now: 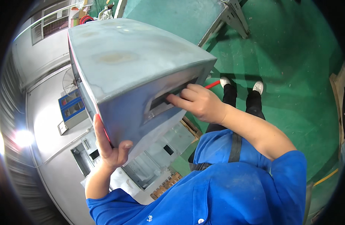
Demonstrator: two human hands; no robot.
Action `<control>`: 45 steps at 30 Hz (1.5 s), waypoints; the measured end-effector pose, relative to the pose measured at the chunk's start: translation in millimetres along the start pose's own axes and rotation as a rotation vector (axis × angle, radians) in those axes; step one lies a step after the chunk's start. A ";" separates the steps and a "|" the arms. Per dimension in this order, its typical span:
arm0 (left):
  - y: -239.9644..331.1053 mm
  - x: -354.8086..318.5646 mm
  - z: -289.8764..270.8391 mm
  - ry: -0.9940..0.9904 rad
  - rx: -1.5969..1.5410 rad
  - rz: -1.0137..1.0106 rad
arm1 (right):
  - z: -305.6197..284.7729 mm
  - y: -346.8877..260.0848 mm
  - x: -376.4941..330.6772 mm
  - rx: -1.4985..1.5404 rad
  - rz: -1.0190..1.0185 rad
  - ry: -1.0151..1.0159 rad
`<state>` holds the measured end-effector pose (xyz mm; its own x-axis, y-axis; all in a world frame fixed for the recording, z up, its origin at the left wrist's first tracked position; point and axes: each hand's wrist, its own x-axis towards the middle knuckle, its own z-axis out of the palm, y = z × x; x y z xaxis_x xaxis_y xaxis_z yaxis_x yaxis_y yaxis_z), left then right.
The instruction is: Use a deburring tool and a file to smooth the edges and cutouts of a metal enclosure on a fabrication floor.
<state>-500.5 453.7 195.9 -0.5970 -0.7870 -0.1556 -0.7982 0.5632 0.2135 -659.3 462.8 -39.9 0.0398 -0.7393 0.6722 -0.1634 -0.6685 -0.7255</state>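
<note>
A large grey metal box with a dull, patchy top fills the upper middle of the head view. Its front face has a recessed rectangular slot with a dark inside. My right hand is at this slot, fingers curled and the index finger reaching in. A dark edge lies by the fingertips, but I cannot make out what they pinch. My left hand grips the box's lower left corner, fingers up along the side and thumb at the front. A thin red strip runs along that left edge.
Behind the box stands a green-topped table with metal legs. Below it, grey metal housings lie near a wooden pallet. A blue-framed cabinet and a fan are at the left. A red bar shows near my shoes.
</note>
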 end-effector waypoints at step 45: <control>4.1 3.3 0.4 -0.010 0.012 -0.013 | 0.3 -3.5 5.0 -0.017 -0.052 -0.030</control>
<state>-505.8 453.5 195.9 -0.5875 -0.7916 -0.1681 -0.8066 0.5561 0.2003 -658.2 461.5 -34.0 0.0780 -0.7055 0.7044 -0.1767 -0.7052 -0.6867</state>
